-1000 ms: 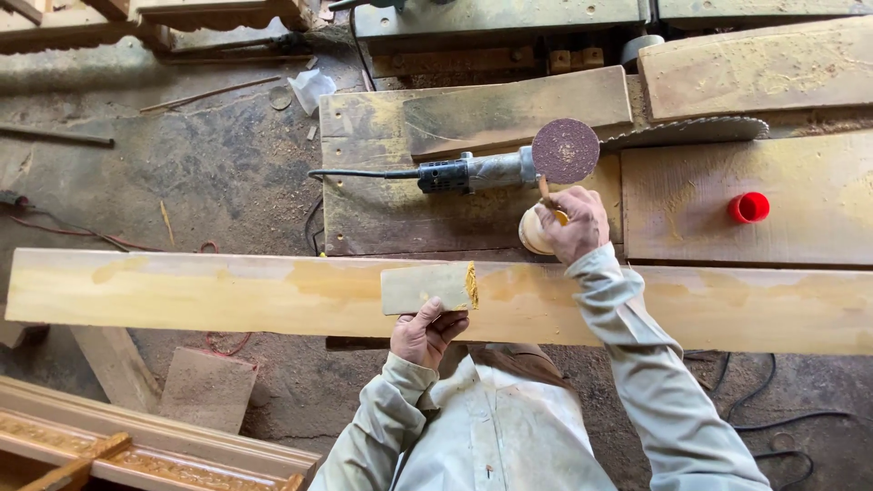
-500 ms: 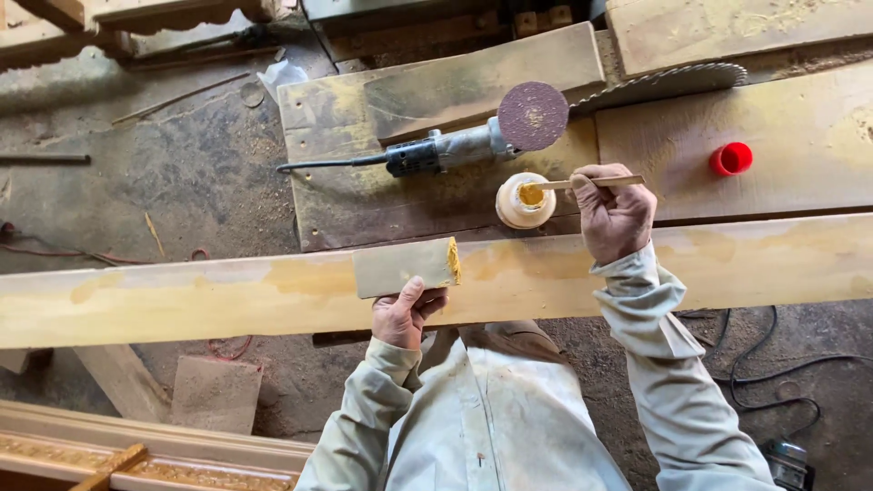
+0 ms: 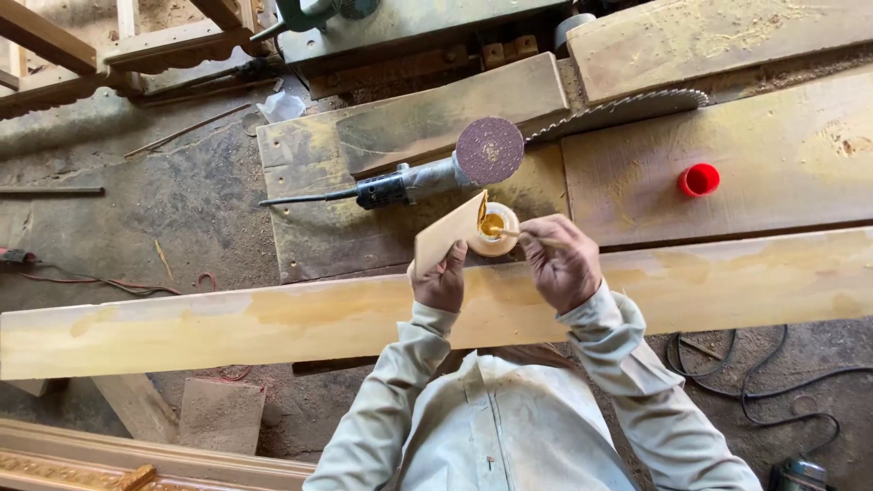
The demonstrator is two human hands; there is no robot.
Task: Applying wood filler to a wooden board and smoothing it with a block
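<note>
While your left hand (image 3: pixel 440 284) grips the small wood block (image 3: pixel 447 235) tilted over the long plank (image 3: pixel 273 318), your right hand (image 3: pixel 562 264) pinches a stick (image 3: pixel 520 235) (tip in the glue pot (image 3: pixel 493 227)); spreading glue on the block seems next.

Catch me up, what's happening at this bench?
A person stands over a long plank. The left hand holds a small wood block tilted up. The right hand holds a thin stick dipped in a small cup of yellow glue. An angle grinder lies idle behind.
</note>
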